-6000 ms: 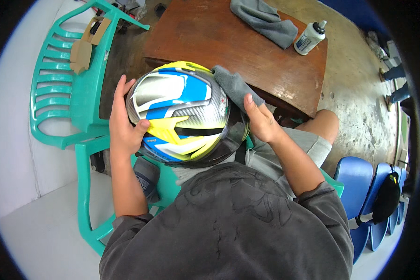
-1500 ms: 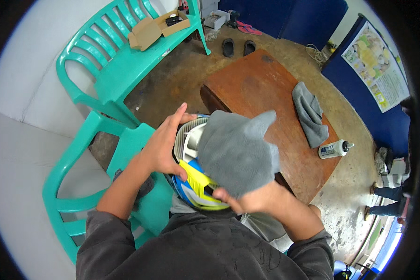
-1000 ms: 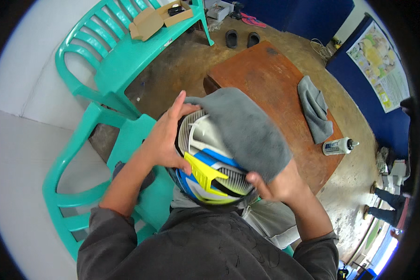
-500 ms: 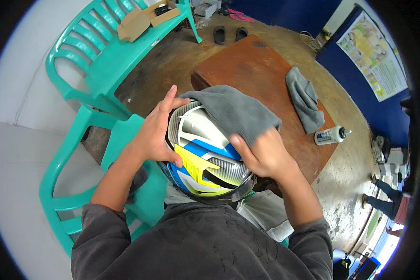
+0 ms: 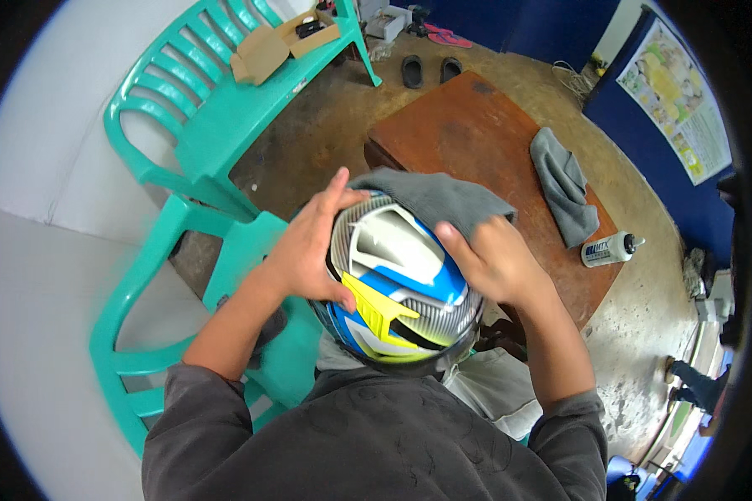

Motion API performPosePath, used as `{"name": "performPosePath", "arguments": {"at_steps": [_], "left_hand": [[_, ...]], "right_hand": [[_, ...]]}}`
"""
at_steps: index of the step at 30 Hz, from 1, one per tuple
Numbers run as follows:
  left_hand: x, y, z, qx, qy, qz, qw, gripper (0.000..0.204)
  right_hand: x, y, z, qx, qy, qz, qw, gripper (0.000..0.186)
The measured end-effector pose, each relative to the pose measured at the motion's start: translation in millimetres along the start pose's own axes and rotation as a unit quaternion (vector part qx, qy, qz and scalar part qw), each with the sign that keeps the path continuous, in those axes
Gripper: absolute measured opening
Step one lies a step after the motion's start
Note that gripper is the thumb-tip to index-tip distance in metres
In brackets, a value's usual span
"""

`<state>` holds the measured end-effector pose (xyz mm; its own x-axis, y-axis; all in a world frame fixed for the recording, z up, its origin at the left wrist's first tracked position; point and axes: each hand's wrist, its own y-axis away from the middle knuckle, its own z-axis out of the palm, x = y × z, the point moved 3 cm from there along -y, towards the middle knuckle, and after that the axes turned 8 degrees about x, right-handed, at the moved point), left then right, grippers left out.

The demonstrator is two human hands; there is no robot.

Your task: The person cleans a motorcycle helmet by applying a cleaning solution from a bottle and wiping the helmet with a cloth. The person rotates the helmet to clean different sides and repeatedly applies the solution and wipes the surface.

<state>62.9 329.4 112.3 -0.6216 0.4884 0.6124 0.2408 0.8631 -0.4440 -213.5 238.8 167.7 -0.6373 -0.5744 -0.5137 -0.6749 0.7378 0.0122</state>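
Note:
A white, blue and yellow motorcycle helmet with a carbon-like pattern rests at my lap, its crown turned up toward me. My left hand grips its left side, thumb on the yellow panel and fingers reaching along the far rim. On the far right side, my right hand is closed on a grey cloth, which drapes along the helmet's far edge. Its fingertips are partly hidden in the cloth. The helmet's far side and underside are out of sight.
Ahead stands a brown wooden table holding a second grey cloth and a white bottle. At left are a green plastic chair and a green bench bearing an open cardboard box. Dark slippers lie beyond the table.
The cloth has slid back toward the helmet's far edge with my right hand, baring more of the white crown. The whole view has shifted slightly.

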Motion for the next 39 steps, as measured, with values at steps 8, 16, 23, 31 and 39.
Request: {"name": "performPosePath", "arguments": {"at_steps": [8,16,23,31,39], "left_hand": [[8.1,-0.5,-1.8,-0.012,-0.026,-0.001,1.0,0.18],[2.3,7.4,7.5,0.071,0.094,-0.019,0.993,0.179],[-1.3,7.1,5.9,0.055,0.084,-0.014,0.995,0.177],[5.4,2.4,9.5,0.084,0.018,0.027,0.996,0.172],[3.7,13.1,2.7,0.087,0.037,0.023,0.995,0.174]], "right_hand": [[-10.5,-45.3,14.0,-0.059,-0.21,-0.021,0.976,0.085],[-17.2,-49.0,12.0,-0.114,-0.215,-0.035,0.969,0.089],[-38.9,-34.2,11.3,-0.121,-0.085,-0.16,0.976,0.079],[-9.1,-24.9,7.1,0.059,-0.192,-0.183,0.962,0.074],[-23.1,-16.1,7.8,0.097,-0.199,-0.247,0.943,0.067]]}}
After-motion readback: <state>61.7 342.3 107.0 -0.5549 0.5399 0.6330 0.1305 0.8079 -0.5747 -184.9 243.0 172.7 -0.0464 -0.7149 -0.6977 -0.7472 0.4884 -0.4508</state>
